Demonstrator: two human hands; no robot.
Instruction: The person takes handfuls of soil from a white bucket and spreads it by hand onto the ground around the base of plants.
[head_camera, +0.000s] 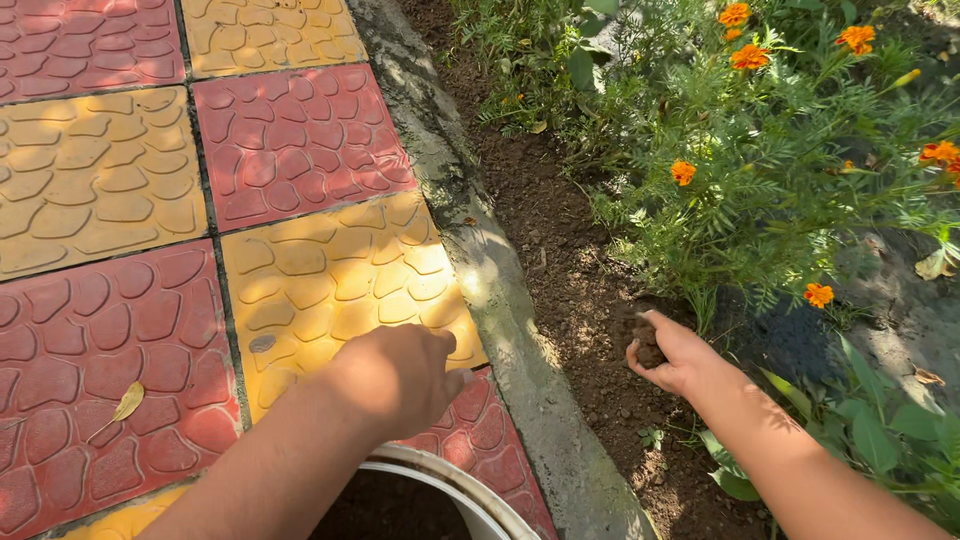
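While the right hand (672, 358) closes its grip on a clump of soil (648, 352) beside the marigolds (760, 150), the left hand (400, 375), fingers curled shut on nothing seen, rests above the white bucket (470, 495), which looks mostly empty.

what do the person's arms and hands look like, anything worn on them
Both arms are bare as far as the picture shows: no sleeves, gloves, watch or bracelets in view. The left hand shows its back, with no ring visible. The right hand also looks bare, with dark soil on its fingers. Sun and leaf shadow fall across the right forearm.
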